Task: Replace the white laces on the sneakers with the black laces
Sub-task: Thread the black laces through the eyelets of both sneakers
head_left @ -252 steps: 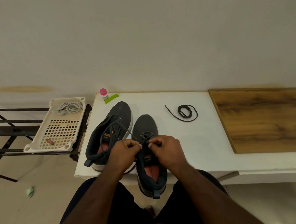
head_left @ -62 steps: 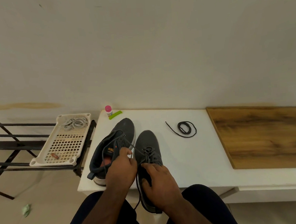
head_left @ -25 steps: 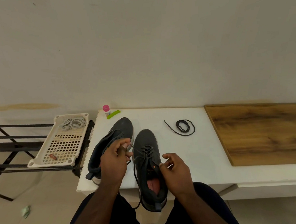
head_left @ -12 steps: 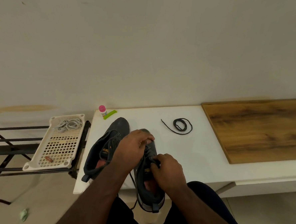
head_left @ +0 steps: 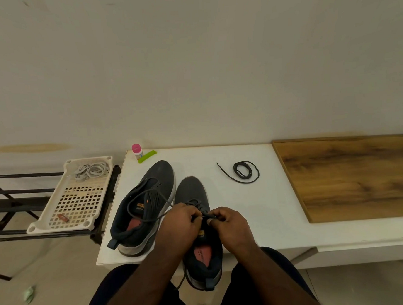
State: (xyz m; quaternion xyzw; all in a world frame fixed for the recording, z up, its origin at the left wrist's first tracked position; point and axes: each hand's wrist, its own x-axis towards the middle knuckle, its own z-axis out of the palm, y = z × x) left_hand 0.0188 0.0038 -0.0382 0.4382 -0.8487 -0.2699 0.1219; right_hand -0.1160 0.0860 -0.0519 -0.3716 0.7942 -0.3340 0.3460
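I see the white table [head_left: 259, 219] carrying both sneakers. The near sneaker [head_left: 193, 193] is mid-lacing: my left hand [head_left: 179, 226] and right hand [head_left: 231, 226] each pinch its black lace [head_left: 205, 214] above the tongue. Next: thread the following eyelet. The spare black lace [head_left: 244, 171] lies well apart.

Dark grey sneakers [head_left: 191, 197], red insoles; black lace [head_left: 244, 172]; white table [head_left: 258, 207]; cream perforated tray [head_left: 58, 213]; brown wood-grain board [head_left: 357, 178].

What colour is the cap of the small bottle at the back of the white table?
The cap is pink, seen in the head view, the only one.
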